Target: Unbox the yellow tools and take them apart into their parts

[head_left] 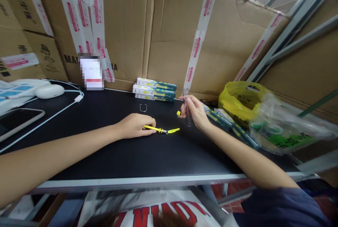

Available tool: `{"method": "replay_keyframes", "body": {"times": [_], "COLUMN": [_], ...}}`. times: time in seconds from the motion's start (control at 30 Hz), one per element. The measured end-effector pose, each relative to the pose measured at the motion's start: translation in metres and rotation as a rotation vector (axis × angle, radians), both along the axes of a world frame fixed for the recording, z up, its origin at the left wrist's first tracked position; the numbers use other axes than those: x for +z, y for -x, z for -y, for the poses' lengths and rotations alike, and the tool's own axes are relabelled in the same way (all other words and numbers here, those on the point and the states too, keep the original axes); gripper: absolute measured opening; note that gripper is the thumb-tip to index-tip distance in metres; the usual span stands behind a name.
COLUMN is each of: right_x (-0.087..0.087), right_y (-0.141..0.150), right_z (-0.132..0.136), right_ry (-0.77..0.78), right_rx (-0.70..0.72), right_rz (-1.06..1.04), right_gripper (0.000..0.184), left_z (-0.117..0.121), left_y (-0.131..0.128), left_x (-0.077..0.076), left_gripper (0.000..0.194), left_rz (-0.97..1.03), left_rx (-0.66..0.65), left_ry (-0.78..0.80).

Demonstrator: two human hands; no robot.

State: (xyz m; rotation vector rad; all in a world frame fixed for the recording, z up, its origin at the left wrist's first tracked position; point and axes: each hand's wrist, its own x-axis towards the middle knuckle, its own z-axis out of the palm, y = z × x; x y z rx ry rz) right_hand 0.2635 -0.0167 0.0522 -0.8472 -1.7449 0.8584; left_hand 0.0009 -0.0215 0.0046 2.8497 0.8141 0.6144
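Observation:
My left hand is closed on one end of a thin yellow stick-like piece, low over the black tabletop. A small metal collar joins it to a short, flat yellow piece on the right. In my right hand is a clear plastic tube, held upright between thumb and fingers. A small yellow cap shows beside the fingertips of that hand; I cannot tell whether they hold it. Behind my left hand lies a thin U-shaped wire.
Printed slim boxes are stacked at the back, with more boxes behind my right wrist. A yellow plastic bag and a clear bag sit at right. A phone, white case and cable are at left.

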Motion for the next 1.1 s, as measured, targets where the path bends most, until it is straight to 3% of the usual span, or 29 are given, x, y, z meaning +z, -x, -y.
{"method": "replay_keyframes", "body": {"times": [0.23, 0.4, 0.6, 0.8, 0.97, 1.1], "right_x": [0.018, 0.014, -0.009, -0.013, -0.004, 0.003], "right_y": [0.022, 0.041, 0.051, 0.055, 0.049, 0.032], "right_z": [-0.017, -0.058, -0.096, -0.103, -0.084, -0.040], "right_ry": [-0.393, -0.572, -0.598, -0.608, -0.661, -0.643], "right_rx": [-0.065, -0.118, -0.167, -0.218, -0.177, -0.060], "right_rz": [0.965, 1.257, 1.348, 1.378, 1.265, 1.102], "right_gripper": [0.029, 0.019, 0.021, 0.021, 0.020, 0.018], "left_z": [0.002, 0.002, 0.002, 0.002, 0.002, 0.003], "left_y": [0.000, 0.000, 0.000, 0.001, 0.001, 0.000], "left_x": [0.002, 0.002, 0.003, 0.003, 0.003, 0.004], "left_gripper": [0.021, 0.022, 0.024, 0.020, 0.018, 0.018], "left_rz": [-0.025, -0.012, 0.006, 0.001, -0.006, -0.011], "left_rx": [0.033, 0.020, 0.004, 0.011, 0.021, 0.027], "left_ry": [-0.077, -0.099, -0.088, -0.048, -0.044, -0.065]}}
